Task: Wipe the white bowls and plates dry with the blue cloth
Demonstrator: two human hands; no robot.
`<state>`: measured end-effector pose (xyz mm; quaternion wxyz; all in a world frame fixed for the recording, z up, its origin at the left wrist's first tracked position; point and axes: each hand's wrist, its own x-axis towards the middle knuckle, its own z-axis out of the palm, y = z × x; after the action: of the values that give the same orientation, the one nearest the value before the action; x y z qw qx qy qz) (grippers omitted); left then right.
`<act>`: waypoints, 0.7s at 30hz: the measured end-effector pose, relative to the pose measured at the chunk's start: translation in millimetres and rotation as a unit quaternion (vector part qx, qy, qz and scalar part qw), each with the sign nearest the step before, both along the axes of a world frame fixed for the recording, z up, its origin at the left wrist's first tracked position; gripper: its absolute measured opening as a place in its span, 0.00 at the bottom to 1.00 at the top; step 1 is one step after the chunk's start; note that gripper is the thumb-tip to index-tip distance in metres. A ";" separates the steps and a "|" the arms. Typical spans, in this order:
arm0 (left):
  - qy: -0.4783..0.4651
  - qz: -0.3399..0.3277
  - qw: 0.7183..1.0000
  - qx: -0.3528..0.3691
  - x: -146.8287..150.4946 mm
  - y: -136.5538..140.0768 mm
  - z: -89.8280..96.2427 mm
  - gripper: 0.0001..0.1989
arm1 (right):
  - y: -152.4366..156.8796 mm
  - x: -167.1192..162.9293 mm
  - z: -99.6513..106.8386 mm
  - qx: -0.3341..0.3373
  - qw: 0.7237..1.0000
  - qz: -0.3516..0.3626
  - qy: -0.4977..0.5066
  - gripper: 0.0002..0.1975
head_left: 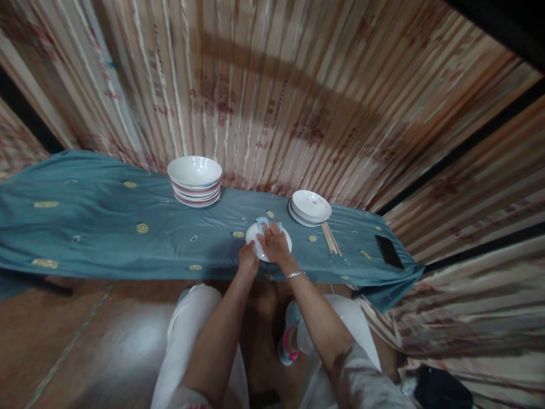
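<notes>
A white plate (285, 241) lies near the front edge of the cloth-covered table, in front of me. My left hand (248, 258) grips its left rim, thumb on top and fingers hidden below. Over the plate's face, my right hand (273, 243) presses a light blue cloth (263, 222), which pokes out past the fingertips at the far rim. A silver bangle circles the right wrist. Behind and to the right is a stack of plates (312, 205), the top one with a small red pattern. Wooden chopsticks (331, 238) lie just in front of that stack.
A stack of white bowls (195, 173) with red bands stands at the back left of the blue-green tablecloth (102, 216). A dark phone (389, 252) lies at the right end. Patterned curtains (255, 102) hang behind, with dark frame bars at the sides.
</notes>
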<state>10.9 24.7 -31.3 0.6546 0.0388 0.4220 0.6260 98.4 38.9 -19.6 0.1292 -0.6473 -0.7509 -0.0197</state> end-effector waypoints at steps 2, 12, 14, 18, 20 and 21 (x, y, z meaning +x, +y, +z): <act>0.000 0.003 1.000 -0.002 0.6 -0.2 1.2 0.10 | -0.3 0.9 -0.3 -0.003 1.000 -0.003 0.000 0.27; 0.006 0.002 1.000 -0.015 1.4 -2.5 6.0 0.11 | -7.5 -4.4 0.7 0.000 0.997 -0.076 0.009 0.31; 0.007 0.003 1.000 -0.016 1.4 -2.9 6.1 0.12 | -10.2 -4.7 -0.6 0.004 0.997 -0.082 0.016 0.31; 0.003 0.007 1.000 -0.018 1.6 -3.3 6.6 0.12 | -18.1 -1.2 -3.9 0.013 0.996 -0.085 0.025 0.31; -0.001 0.008 1.000 -0.016 1.7 -3.3 7.0 0.12 | -22.7 1.3 -5.6 0.017 0.996 -0.087 0.028 0.31; -0.002 0.009 1.000 -0.015 1.7 -3.3 7.1 0.12 | -25.0 2.5 -6.4 0.017 0.996 -0.088 0.029 0.31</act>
<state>12.6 21.5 -24.1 0.6507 0.0241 0.4300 0.6254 100.8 13.9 -26.1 0.1598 -0.7088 -0.6866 -0.0246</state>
